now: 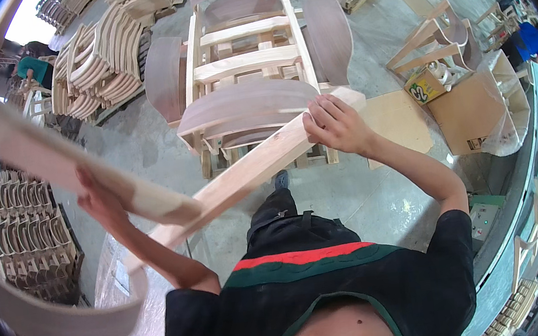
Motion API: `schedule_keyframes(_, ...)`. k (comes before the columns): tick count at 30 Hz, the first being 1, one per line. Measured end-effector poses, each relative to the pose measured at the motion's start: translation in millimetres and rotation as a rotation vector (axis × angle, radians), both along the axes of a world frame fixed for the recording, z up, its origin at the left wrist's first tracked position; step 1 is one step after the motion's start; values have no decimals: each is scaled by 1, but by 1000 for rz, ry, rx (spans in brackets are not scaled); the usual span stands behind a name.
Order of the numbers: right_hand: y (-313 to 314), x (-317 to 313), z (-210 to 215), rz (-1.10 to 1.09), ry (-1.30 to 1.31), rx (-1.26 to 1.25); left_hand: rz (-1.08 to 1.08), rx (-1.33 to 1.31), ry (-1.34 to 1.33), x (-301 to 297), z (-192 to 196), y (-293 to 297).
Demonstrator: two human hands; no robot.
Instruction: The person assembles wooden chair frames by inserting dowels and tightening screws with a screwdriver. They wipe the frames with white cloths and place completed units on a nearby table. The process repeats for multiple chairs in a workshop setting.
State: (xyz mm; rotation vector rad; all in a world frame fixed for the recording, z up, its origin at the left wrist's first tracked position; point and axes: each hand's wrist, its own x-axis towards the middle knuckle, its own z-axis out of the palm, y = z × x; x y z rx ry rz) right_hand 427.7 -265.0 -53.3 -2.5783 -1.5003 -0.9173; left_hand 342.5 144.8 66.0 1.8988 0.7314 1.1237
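Workshop, grey concrete floor [352, 201]. Right hand [338, 123] grips the far end of a pale bar [261, 159], fingers over its edge; left hand [104, 203] holds a second bar [146, 198], motion-blurred, apparently of the same wooden frame, raised above the floor. Just beyond: a slatted assembly [250, 64] with curved panels. At right: yellow box [424, 87], bold printing; brown carton [465, 112], small dark print. Left: stacked curved parts [100, 54], a co-worker's green top [34, 67].
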Motion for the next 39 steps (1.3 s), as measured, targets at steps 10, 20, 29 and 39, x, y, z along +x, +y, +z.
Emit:
schedule_keyframes(10,39,185,-32,-120,277,129,-542,154,415,378,-35,57)
schedule_keyframes(20,22,265,-191,-245,547,133,-562,123,590,525,-287,22)
schedule_keyframes(29,21,274,-268,-356,778,5,-605,-85,888,522,-361,0)
schedule_keyframes(39,25,289,-249,-302,720,72,-581,-91,917,536,-366,4)
